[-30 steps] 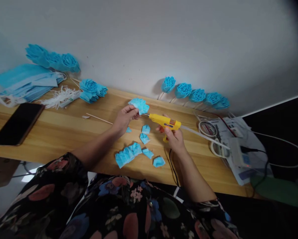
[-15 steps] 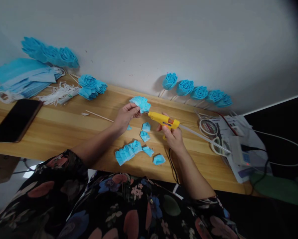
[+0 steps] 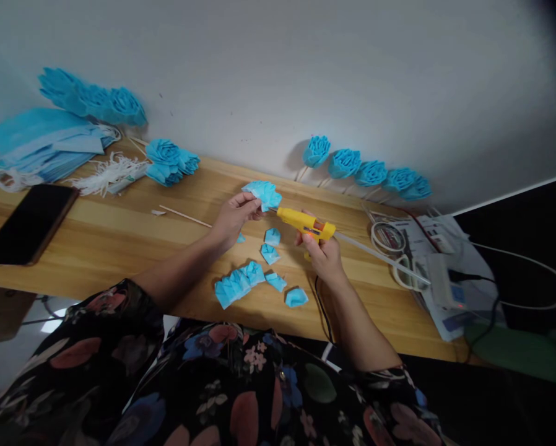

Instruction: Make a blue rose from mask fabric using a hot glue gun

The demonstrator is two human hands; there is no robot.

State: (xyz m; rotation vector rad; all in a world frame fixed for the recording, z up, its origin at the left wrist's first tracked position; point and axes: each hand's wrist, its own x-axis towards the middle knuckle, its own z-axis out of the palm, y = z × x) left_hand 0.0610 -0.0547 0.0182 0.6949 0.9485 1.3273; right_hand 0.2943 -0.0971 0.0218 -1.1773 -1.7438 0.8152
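My left hand pinches a half-built blue paper flower above the wooden table. My right hand grips a yellow glue gun, whose nozzle points left and touches the flower's underside. A clear glue stick juts from the gun's back toward the right. Several folded blue petals lie on the table just below both hands.
Finished blue flowers on sticks lean along the wall, with more blue flowers at the left. A black phone, blue face masks, white ear-loop cuttings and a wooden stick lie left. A power strip and cables sit right.
The view has shifted a little. Both hands hold the flower and glue gun in nearly the same pose, with the nozzle kept against the flower.
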